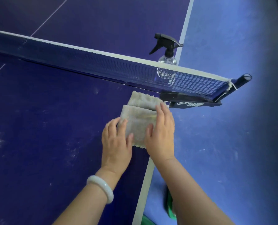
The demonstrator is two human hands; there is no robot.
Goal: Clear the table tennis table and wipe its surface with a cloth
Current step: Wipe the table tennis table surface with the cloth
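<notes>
Cloth point(139, 122) looks soft, light and floppy, so I press it flat under my left hand point(117, 143) and right hand point(161, 135), fingers slightly spread on top.

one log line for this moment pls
step: wiping | cloth: folded, flat near net | left hand, right hand: pressing cloth | spray bottle: beyond net
</notes>
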